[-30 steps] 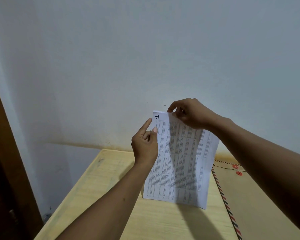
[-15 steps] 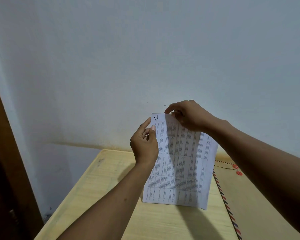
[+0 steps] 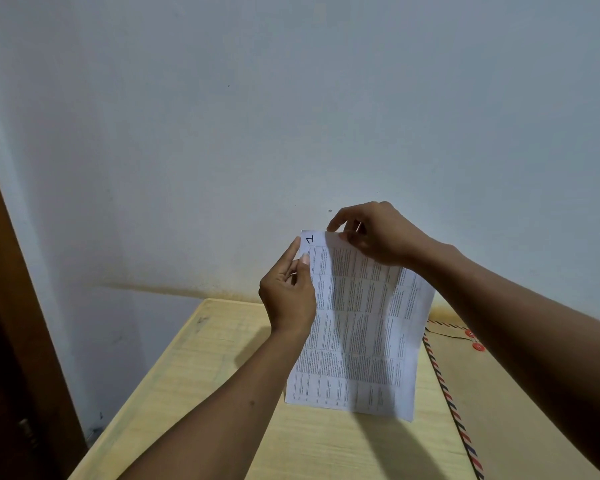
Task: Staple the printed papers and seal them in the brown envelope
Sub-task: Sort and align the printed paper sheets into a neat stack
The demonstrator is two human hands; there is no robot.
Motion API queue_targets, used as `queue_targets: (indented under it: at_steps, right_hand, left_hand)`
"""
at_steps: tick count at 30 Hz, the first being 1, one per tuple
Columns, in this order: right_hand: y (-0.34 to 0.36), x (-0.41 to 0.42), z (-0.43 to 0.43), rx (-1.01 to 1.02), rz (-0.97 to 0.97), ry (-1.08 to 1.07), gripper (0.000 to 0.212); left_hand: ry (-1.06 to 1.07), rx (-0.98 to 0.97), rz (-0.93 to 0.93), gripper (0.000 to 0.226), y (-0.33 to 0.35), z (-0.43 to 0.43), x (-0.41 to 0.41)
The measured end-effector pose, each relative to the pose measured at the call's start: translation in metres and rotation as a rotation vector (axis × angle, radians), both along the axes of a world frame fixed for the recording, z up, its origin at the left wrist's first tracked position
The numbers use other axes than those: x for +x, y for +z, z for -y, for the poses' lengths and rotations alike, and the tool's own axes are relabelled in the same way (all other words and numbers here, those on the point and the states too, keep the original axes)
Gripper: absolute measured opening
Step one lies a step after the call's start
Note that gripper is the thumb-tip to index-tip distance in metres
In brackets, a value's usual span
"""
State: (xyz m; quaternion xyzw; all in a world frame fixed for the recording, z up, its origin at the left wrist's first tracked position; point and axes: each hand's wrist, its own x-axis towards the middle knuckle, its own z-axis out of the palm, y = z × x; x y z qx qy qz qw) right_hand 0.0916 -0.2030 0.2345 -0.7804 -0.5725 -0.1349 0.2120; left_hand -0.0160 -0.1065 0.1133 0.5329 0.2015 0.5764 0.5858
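Observation:
The printed papers [image 3: 357, 337], covered in small table text with a handwritten "1" at the top left corner, stand upright with their bottom edge on or just above the wooden table [image 3: 205, 375]. My left hand [image 3: 288, 292] pinches their left edge near the top. My right hand [image 3: 374, 233] pinches the top edge with curled fingers. The brown envelope [image 3: 506, 410], with a red-and-blue striped border and red string buttons, lies flat on the table to the right, partly under my right forearm. No stapler is in view.
A pale blue wall [image 3: 291, 116] rises directly behind the table. A dark wooden door frame [image 3: 11, 306] runs down the left side. A narrow gap with floor lies between the table's left edge and the frame.
The papers have dropped slightly and both hands have come down with them. My left index finger, stretched out before, now lies closer against the paper's edge.

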Motion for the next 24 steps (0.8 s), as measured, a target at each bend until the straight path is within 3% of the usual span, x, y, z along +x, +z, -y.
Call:
queue_targets:
  at_steps: [24]
  right_hand:
    - [0.0049,0.0007,0.0022,0.038,0.021,0.006,0.022]
  left_hand:
    - [0.021,-0.003,0.009,0.035,-0.0024,0.0016,0.0017]
